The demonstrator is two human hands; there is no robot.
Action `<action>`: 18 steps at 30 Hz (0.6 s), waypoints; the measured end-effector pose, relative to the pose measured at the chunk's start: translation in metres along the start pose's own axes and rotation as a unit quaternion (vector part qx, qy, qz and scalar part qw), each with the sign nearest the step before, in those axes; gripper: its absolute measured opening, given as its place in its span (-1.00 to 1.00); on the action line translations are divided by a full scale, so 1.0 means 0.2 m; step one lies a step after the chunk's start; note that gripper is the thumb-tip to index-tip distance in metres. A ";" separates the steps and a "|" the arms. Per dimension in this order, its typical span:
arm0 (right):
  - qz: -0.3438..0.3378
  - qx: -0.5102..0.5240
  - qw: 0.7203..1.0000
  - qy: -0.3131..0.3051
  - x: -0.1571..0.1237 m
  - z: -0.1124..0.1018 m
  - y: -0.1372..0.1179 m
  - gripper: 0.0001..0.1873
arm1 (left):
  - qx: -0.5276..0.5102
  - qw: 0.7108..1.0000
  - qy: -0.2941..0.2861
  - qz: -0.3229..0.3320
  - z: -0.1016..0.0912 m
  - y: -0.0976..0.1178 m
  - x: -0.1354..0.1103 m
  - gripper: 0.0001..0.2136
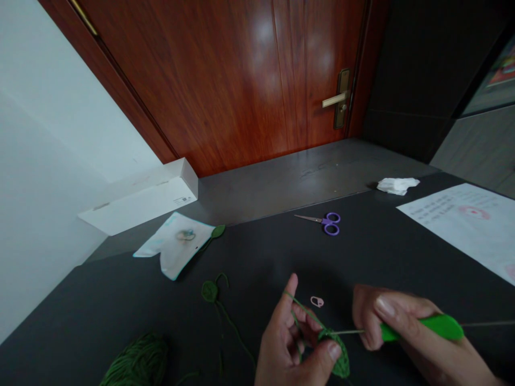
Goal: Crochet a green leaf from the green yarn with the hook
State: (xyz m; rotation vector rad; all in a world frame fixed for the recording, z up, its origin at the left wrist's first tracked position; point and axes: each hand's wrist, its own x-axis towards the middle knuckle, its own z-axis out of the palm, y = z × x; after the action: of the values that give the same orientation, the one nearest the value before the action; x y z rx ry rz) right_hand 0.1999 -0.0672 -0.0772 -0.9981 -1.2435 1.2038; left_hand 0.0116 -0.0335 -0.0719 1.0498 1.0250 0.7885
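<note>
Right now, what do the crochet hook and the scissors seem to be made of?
The crochet hook has a smooth, glossy green handle, probably plastic, and a thin shaft that looks metal. The scissors seem to have shiny steel blades and matte purple plastic finger loops.

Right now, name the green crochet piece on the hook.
The piece pinched in the left hand, on the green crochet hook; the other two lie loose on the dark table.
</note>
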 end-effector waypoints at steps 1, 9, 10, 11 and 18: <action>-0.021 -0.024 0.999 -0.005 0.00 0.00 0.00 -0.50 | 0.001 1.000 0.000 0.000 0.00 0.00 0.00 -0.16; -0.225 -0.216 0.948 -0.066 0.02 0.01 -0.05 -0.52 | 0.010 0.999 0.010 0.031 -0.02 -0.04 0.01 -0.20; -0.241 -0.231 0.941 -0.059 0.02 0.02 -0.05 -0.52 | 0.013 0.999 0.016 0.035 -0.02 -0.05 0.01 -0.22; -0.252 -0.245 0.935 -0.048 0.02 0.03 -0.05 -0.52 | 0.017 0.999 0.022 0.039 -0.02 -0.05 0.01 -0.23; -0.278 -0.321 0.905 -0.015 0.00 0.07 -0.02 -0.52 | 0.033 0.993 0.054 0.096 0.00 -0.08 0.00 -0.31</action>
State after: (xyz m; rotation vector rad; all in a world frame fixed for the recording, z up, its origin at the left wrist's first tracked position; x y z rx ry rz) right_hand 0.1864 -0.0690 -0.0719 -0.9745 -1.8516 0.3562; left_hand 0.0128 -0.0386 -0.0874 1.1860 1.0588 0.9818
